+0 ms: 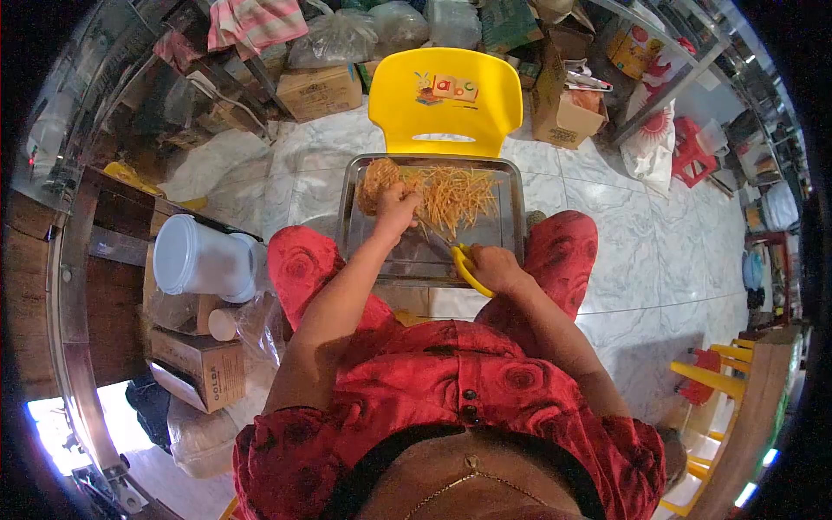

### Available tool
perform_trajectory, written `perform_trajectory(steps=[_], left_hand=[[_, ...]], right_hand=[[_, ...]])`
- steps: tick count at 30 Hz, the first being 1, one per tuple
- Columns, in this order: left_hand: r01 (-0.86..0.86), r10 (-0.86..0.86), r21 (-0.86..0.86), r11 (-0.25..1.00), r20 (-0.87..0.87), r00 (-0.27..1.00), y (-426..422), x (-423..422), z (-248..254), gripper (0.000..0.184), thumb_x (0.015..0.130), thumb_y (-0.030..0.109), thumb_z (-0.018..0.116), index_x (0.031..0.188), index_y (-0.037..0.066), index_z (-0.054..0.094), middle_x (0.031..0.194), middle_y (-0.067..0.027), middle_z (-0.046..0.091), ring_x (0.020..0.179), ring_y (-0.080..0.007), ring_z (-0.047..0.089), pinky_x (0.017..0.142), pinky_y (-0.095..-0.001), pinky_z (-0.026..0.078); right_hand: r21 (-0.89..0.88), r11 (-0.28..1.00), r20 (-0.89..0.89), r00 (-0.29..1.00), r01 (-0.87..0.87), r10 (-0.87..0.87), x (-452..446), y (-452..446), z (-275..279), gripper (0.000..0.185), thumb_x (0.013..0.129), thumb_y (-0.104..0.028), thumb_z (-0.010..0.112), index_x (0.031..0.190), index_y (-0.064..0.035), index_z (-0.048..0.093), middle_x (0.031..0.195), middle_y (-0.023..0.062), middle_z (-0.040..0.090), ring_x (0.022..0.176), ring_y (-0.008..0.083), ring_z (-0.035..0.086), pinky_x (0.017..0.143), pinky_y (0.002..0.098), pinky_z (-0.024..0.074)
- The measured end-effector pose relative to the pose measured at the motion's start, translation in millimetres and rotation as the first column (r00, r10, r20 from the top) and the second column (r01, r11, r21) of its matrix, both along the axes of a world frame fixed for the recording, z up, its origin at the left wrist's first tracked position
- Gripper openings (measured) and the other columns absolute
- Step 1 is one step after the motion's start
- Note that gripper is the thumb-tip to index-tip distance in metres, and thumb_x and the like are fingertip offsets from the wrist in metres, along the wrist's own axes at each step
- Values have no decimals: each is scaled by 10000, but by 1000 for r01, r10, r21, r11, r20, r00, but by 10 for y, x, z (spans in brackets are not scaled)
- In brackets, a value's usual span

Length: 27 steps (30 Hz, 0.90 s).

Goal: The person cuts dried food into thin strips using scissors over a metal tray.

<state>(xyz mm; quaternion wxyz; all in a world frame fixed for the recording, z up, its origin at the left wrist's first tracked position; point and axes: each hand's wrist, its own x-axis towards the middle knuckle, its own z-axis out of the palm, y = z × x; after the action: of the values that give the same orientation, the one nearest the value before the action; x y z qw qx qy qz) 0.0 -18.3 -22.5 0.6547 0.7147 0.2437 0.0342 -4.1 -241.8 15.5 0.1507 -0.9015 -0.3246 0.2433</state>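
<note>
Some bare tray (426, 261), inside its rim (407, 282), flanks the right hand's (494, 267) scissors (463, 260).

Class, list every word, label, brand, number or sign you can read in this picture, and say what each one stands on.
"abc": on the backrest of the yellow chair; the tiny line under it is too small to read.
"GOLDA", as it appears: on the cardboard box at lower left.
Too blurred to read: the print on the box behind the chair's left side and on the open box at right.
</note>
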Motion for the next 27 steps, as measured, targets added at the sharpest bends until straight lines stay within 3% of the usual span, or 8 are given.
perform_trajectory(steps=[8, 13, 27], left_hand=[[33, -34, 21, 999, 19, 999, 6, 24, -143, 201, 767, 162, 570, 885, 2, 540, 757, -56, 554, 625, -143, 551, 439, -277, 468], [123, -119, 138, 983, -35, 992, -28, 21, -204, 267, 761, 184, 585, 939, -11, 544, 738, -87, 578, 517, -163, 552, 400, -280, 453], [157, -146, 162, 974, -79, 986, -65, 9, -237, 291, 747, 200, 604, 956, 2, 564, 713, -74, 593, 479, -157, 538, 404, -279, 441]], right_hand=[[-87, 996, -2, 1000, -14, 14, 20, -9, -186, 456, 823, -449, 426, 941, -47, 606, 872, 215, 615, 844, 366, 594, 730, 456, 467], [-69, 997, -18, 1000, -20, 19, 2, -14, -81, 441, 829, -436, 430, 949, -51, 609, 873, 211, 617, 841, 367, 595, 730, 460, 466], [-131, 991, -44, 999, -35, 30, 8, -10, -117, 449, 827, -451, 442, 973, -59, 602, 888, 203, 619, 837, 364, 597, 724, 455, 468]])
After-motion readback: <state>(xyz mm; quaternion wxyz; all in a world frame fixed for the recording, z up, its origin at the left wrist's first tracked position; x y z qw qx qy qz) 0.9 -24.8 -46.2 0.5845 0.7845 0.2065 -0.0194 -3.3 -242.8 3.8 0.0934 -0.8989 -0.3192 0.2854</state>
